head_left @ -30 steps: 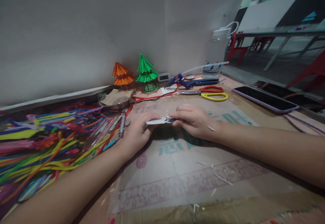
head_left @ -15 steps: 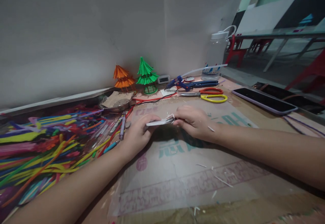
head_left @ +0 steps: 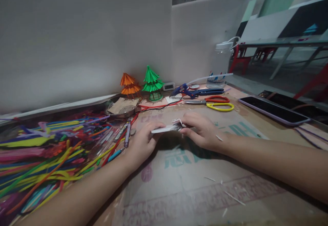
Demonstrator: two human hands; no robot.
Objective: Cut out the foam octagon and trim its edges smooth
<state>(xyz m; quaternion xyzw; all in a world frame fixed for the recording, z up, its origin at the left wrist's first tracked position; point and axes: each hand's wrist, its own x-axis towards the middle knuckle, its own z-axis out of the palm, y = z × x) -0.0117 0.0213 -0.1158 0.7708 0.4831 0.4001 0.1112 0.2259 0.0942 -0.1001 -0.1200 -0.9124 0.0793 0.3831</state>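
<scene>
A flat, thin white piece (head_left: pixel 164 129) is held above the work surface between my two hands. My left hand (head_left: pixel 145 143) pinches its left end, thumb on top. The fingers of my right hand (head_left: pixel 201 132) are closed at its right end, where thin white shreds (head_left: pixel 176 120) curl up. Something darker shows at those fingertips, too small and blurred to name. A white sliver (head_left: pixel 219 137) sticks to my right wrist. White scraps (head_left: pixel 234 198) lie on the printed plastic sheet (head_left: pixel 184 188) below.
Coloured pipe cleaners (head_left: pixel 46 161) are heaped at left, with pens (head_left: pixel 127 133) beside them. Behind stand orange (head_left: pixel 129 85) and green (head_left: pixel 152 82) paper-like trees, a glue gun (head_left: pixel 181 91), scissors (head_left: pixel 217 104) and a water bottle (head_left: pixel 219 65). A phone (head_left: pixel 274 110) lies right.
The camera view has tilted up a little, so everything sits lower and slightly right in the picture. Both hands keep their hold, and the shreds at the right end have shifted slightly.
</scene>
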